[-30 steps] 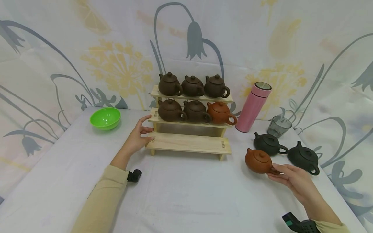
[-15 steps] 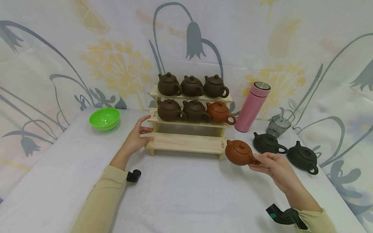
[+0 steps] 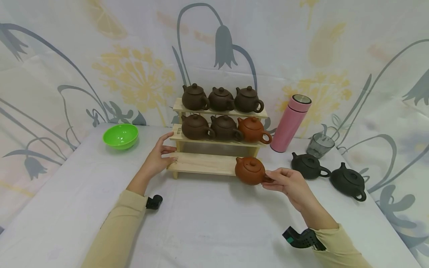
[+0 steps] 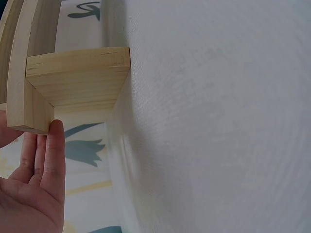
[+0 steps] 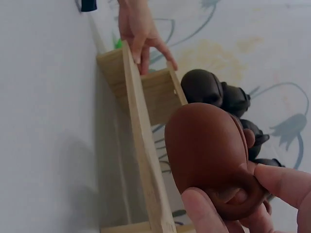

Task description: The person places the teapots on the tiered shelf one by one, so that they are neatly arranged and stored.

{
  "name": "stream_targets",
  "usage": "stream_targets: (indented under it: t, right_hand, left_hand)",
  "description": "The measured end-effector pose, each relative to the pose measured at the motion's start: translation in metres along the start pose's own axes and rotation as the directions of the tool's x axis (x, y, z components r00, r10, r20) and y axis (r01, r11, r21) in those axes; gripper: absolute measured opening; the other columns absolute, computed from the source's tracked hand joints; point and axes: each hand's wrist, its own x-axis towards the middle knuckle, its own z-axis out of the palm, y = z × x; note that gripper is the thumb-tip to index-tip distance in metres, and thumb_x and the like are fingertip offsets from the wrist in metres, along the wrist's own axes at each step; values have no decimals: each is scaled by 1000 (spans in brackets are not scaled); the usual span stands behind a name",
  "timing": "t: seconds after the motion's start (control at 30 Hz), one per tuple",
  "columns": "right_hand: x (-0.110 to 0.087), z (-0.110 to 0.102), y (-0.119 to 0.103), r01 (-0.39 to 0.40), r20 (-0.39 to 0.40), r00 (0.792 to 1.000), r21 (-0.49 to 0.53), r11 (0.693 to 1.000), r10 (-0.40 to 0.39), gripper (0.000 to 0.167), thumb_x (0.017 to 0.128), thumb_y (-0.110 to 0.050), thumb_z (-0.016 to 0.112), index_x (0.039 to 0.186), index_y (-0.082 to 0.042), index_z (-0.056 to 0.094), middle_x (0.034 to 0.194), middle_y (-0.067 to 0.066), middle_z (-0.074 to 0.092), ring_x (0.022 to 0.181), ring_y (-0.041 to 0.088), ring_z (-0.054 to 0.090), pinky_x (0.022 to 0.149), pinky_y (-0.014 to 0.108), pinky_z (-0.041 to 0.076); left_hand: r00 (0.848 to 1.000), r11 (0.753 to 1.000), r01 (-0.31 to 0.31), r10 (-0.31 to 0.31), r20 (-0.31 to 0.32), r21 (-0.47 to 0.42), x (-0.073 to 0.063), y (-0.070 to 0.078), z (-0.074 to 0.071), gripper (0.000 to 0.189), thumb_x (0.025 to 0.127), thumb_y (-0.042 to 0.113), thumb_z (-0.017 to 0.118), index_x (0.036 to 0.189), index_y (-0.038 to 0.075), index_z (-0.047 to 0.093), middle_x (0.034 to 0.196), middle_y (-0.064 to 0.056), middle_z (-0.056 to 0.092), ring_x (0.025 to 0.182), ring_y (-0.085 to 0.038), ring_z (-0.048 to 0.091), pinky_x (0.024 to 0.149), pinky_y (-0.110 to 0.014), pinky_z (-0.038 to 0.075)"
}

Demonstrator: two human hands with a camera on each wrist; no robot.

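A reddish-brown teapot [image 3: 250,171] is pinched by its handle in my right hand [image 3: 292,185], spout pointing left. In the head view it overlaps the right end of the rack's lowest shelf; the right wrist view shows it held off the board. My left hand [image 3: 155,158] grips the left end of the three-tier wooden rack [image 3: 204,163], thumb at the lowest board and index finger at the middle one. Three dark brown teapots [image 3: 221,99] stand on the top tier. The middle tier bears two dark brown teapots [image 3: 225,128] and a reddish-brown one [image 3: 252,130].
Two black teapots [image 3: 309,166] sit on the white table [image 3: 207,223] at the right, with a clear glass [image 3: 320,145] behind them. A pink bottle [image 3: 291,123] stands beside the rack. At the back left lies a green bowl [image 3: 120,136].
My right hand has carried the reddish-brown teapot leftward from beside the black teapots to the lowest shelf's right end. The left hand has stayed at the rack.
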Motion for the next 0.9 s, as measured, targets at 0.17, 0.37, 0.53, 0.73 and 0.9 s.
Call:
stream_targets:
  t: [0.17, 0.37, 0.53, 0.73, 0.9]
  right_hand:
    - [10, 16, 5, -20, 3, 1000, 6, 1000, 20, 15, 92, -10, 58, 91, 5, 62, 94, 9, 61, 80, 19, 68, 76, 33, 52]
    - [22, 37, 12, -16, -22, 1000, 4, 1000, 16, 17, 92, -9, 58, 93, 8, 61, 97, 12, 59, 81, 20, 67, 75, 35, 53]
    - [33, 55, 14, -4, -41, 999, 23, 1000, 5, 14, 91, -7, 59, 90, 7, 61, 96, 12, 61, 81, 21, 67, 75, 36, 53]
    - [45, 76, 16, 13, -53, 999, 35, 999, -11, 14, 90, -6, 61, 89, 8, 62, 93, 12, 64, 79, 23, 67, 76, 40, 52]
    - [53, 93, 16, 10, -67, 998, 39, 999, -7, 16, 88, -6, 63, 91, 10, 62, 92, 12, 65, 80, 25, 67, 74, 39, 53]
  left_hand:
    - [1000, 1000, 3, -3, -2, -7, -1, 0, 0, 82, 85, -9, 61, 148, 24, 20, 119, -24, 54, 117, -40, 46, 91, -46, 44]
    - [1000, 1000, -5, 5, -1, -16, -1, 0, 0, 83, 84, -10, 61, 148, 24, 20, 118, -25, 54, 117, -41, 46, 91, -46, 44]
    - [1000, 1000, -2, 2, -4, -7, -1, 1, 0, 83, 84, -9, 62, 148, 24, 20, 119, -25, 54, 117, -40, 46, 90, -47, 44]
    - [1000, 1000, -4, 5, 19, -16, -1, 3, -1, 83, 85, -9, 61, 148, 23, 18, 119, -25, 53, 117, -41, 45, 91, -48, 43]
    - [999, 1000, -15, 15, 34, -25, -2, 3, -2, 83, 85, -9, 60, 148, 22, 17, 120, -27, 52, 117, -41, 45, 92, -48, 42]
